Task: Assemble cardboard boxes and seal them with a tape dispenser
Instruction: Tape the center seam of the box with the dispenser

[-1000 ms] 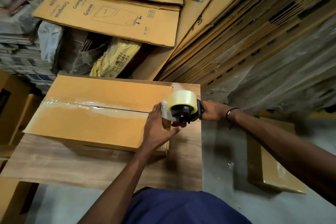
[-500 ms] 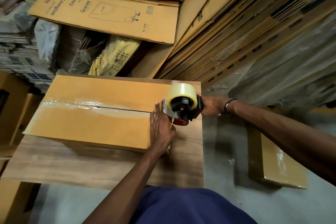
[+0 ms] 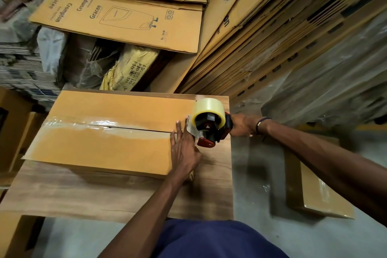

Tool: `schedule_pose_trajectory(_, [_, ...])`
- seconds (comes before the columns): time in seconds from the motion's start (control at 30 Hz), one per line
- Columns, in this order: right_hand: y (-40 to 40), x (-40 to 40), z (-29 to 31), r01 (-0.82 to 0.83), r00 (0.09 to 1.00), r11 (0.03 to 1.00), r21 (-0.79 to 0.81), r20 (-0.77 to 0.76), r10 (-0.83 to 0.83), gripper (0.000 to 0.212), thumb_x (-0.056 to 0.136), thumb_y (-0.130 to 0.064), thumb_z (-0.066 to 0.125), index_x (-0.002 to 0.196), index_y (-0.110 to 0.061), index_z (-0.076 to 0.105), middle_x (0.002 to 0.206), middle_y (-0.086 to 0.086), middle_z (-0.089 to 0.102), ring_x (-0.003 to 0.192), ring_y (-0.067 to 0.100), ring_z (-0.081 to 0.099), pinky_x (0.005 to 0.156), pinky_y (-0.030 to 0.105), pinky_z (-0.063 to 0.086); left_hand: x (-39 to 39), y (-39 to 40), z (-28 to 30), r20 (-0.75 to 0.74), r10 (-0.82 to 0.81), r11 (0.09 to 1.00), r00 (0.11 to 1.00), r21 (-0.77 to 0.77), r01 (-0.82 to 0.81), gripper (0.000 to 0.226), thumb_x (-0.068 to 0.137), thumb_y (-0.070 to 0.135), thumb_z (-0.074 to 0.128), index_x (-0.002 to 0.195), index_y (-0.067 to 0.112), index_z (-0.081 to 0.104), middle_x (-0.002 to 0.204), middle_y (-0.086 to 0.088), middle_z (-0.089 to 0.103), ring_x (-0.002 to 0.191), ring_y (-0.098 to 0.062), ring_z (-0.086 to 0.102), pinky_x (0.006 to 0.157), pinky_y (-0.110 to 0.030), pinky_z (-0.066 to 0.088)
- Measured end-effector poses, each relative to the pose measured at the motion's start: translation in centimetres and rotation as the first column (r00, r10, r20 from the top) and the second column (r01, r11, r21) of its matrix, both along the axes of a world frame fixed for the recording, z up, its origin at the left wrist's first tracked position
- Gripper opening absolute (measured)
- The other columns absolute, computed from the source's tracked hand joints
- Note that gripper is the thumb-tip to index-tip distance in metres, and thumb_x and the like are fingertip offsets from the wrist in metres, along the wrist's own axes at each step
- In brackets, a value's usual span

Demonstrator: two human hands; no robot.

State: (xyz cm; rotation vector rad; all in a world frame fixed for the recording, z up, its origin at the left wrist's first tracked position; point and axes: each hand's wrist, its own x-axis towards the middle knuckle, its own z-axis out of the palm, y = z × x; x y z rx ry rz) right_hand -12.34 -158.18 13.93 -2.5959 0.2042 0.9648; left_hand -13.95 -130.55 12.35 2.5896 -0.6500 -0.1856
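Observation:
A brown cardboard box lies on a wooden table, flaps closed, with clear tape along the left part of its centre seam. My left hand presses flat on the box's right end, fingers straight beside the seam. My right hand grips the handle of a black and red tape dispenser carrying a clear tape roll. The dispenser sits at the box's right edge, on the seam line, with a tape end reaching toward my left fingers.
Flattened printed cartons lean in stacks behind the table and to the right. A yellow sack and wrapped bundles lie behind the box. A taped box lies on the grey floor at right. Brown boxes stand at left.
My left hand has flattened and slid up onto the box top by the seam. The dispenser has lifted slightly at the box's right edge.

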Motion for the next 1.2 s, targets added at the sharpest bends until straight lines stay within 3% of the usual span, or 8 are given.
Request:
schedule_pose_trajectory(0.13, [1.5,-0.9,3.5,-0.003,1.0,0.999,0.035,-0.002,0.003,0.024,0.08,-0.028,0.059,0.102,-0.023,0.065,0.091,0.009,0.073,0.082,0.025,0.072,0.076,0.046,0.066,0.1,-0.2,-0.1,-0.007,0.004,1.0,1.0,0.008,-0.004,0.112,0.073,0.009,0.063,0.165,0.015,0.0,0.174,-0.001,0.001,0.158,-0.023,-0.018,0.129,-0.048,-0.002])
schedule_pose_trajectory(0.27, [1.1,-0.6,4.1,0.004,1.0,0.999,0.048,-0.03,-0.003,0.022,0.087,-0.022,0.061,0.108,-0.016,0.064,0.099,0.019,0.073,0.075,0.022,0.063,0.066,0.035,0.056,0.0,0.0,0.0,-0.023,0.01,1.0,1.0,-0.026,-0.011,0.115,0.071,0.01,0.064,0.165,0.016,-0.002,0.173,-0.005,0.009,0.158,-0.02,-0.017,0.129,-0.042,-0.005])
schedule_pose_trajectory(0.43, [0.7,-0.5,4.3,0.005,0.999,0.997,0.071,-0.034,-0.002,0.027,0.084,-0.024,0.062,0.11,-0.017,0.064,0.102,0.019,0.073,0.077,0.022,0.065,0.069,0.042,0.063,0.0,0.2,0.2,-0.04,0.026,0.998,0.999,-0.062,-0.028,0.118,0.071,0.01,0.067,0.166,0.018,-0.003,0.172,-0.008,0.016,0.159,-0.018,-0.013,0.129,-0.04,-0.003])
schedule_pose_trajectory(0.57, [0.9,-0.7,3.9,-0.001,1.0,0.998,0.071,-0.028,0.003,0.031,0.079,-0.029,0.058,0.108,-0.018,0.065,0.099,0.015,0.074,0.089,0.033,0.073,0.079,0.051,0.063,0.0,-0.1,0.0,-0.024,0.017,0.999,1.0,-0.027,-0.018,0.116,0.072,0.009,0.064,0.166,0.018,-0.003,0.173,-0.004,0.011,0.158,-0.019,-0.016,0.129,-0.041,-0.005])
schedule_pose_trajectory(0.77, [0.5,-0.2,1.0,-0.001,0.999,0.999,0.037,-0.032,0.002,0.036,0.07,-0.041,0.052,0.098,-0.025,0.068,0.086,0.006,0.075,0.081,0.029,0.075,0.073,0.051,0.066,0.0,-0.2,0.0,-0.035,0.026,1.0,0.999,-0.017,-0.027,0.111,0.073,0.007,0.062,0.166,0.018,0.002,0.173,-0.001,0.007,0.158,-0.02,-0.019,0.129,-0.044,-0.006])
schedule_pose_trajectory(1.0, [0.4,-0.1,-0.4,0.018,0.999,0.997,0.073,-0.052,-0.014,0.05,0.058,-0.05,0.045,0.098,-0.029,0.067,0.09,0.005,0.075,0.083,0.028,0.075,0.075,0.05,0.066,0.2,-0.5,-0.4,-0.041,0.011,0.999,0.999,0.041,-0.01,0.109,0.073,0.007,0.061,0.166,0.016,0.004,0.174,-0.001,0.004,0.157,-0.024,-0.023,0.128,-0.048,-0.009])
schedule_pose_trajectory(1.13, [-0.2,-0.1,0.2,0.052,0.993,0.997,0.049,-0.105,-0.047,0.032,0.068,-0.036,0.052,0.091,-0.02,0.068,0.083,0.009,0.074,0.074,0.029,0.074,0.067,0.043,0.065,0.1,-0.6,-0.4,-0.043,-0.02,0.995,0.999,0.093,0.024,0.119,0.072,0.009,0.063,0.165,0.021,-0.012,0.173,0.001,-0.011,0.155,-0.029,-0.026,0.126,-0.051,-0.013])
schedule_pose_trajectory(1.2, [-0.3,-0.1,0.5,0.056,0.993,0.997,0.046,-0.105,-0.051,0.034,0.069,-0.031,0.051,0.093,-0.015,0.068,0.084,0.014,0.074,0.071,0.029,0.073,0.064,0.048,0.064,0.2,-0.7,-0.5,-0.037,-0.027,0.993,0.999,0.112,0.031,0.121,0.071,0.01,0.064,0.164,0.022,-0.013,0.172,0.003,-0.016,0.155,-0.029,-0.026,0.126,-0.052,-0.012])
